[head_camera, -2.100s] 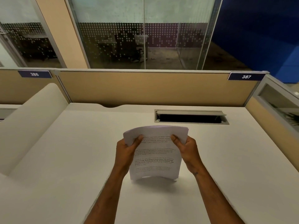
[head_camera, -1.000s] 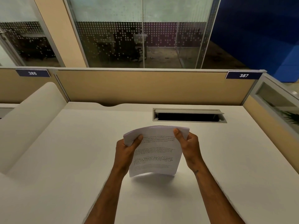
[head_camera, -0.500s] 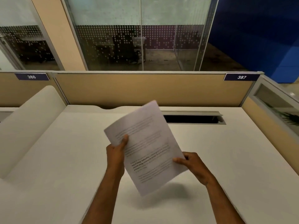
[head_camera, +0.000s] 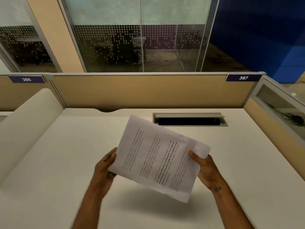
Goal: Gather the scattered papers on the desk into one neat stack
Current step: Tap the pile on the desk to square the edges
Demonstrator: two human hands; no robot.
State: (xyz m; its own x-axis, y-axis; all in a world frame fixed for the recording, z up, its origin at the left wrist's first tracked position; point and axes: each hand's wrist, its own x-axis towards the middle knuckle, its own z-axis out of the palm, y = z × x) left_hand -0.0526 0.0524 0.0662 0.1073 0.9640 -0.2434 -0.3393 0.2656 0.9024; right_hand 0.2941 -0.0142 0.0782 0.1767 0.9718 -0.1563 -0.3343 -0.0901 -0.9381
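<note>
Paper stack (head_camera: 158,157) held tilted above desk (head_camera: 57,162), pinched by left hand (head_camera: 105,167) and right hand (head_camera: 206,169) (edge grips only); sheets could be fanned or dropped if pinch is loosened.

Tan partition panel (head_camera: 148,91) behind the bench, bearing navy number plates "386" (head_camera: 26,79) at left and "387" (head_camera: 243,78) at right; open grey cable hatch (head_camera: 189,120) recessed near the far edge; dotted frosted glass wall (head_camera: 140,47) beyond; blue wall (head_camera: 264,33) at right.
</note>
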